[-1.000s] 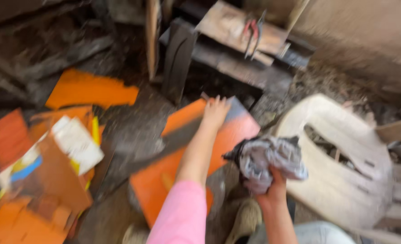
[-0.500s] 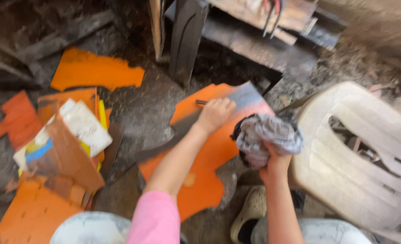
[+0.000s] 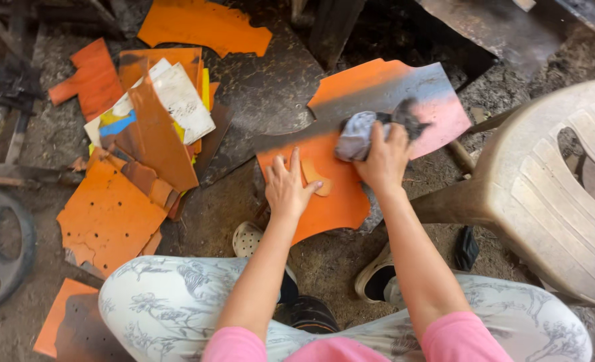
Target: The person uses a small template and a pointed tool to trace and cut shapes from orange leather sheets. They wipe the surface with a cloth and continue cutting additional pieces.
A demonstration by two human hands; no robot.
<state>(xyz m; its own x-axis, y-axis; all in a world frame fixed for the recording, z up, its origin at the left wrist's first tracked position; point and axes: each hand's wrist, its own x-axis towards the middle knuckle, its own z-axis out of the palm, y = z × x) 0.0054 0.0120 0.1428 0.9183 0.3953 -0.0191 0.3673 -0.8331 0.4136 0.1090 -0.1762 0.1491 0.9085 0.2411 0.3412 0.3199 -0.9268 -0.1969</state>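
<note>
I see a flat orange sheet (image 3: 324, 194) with ragged edges lying on the dirt floor, its upper part greyed with grime and pinkish at the right. A crumpled grey rag (image 3: 356, 134) rests on it.

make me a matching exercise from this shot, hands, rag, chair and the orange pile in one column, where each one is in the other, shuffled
Things:
1. left hand
2. right hand
3. grey rag
4. plastic chair
5. pile of orange scraps

Places or states:
a. standing at the right edge of the view
b. heaped on the ground at the left
c. pressed flat on the orange sheet
d. bunched up under a hand
e. gripping the rag against the sheet

Pairs: 1-c, 2-e, 3-d, 4-a, 5-b
</note>
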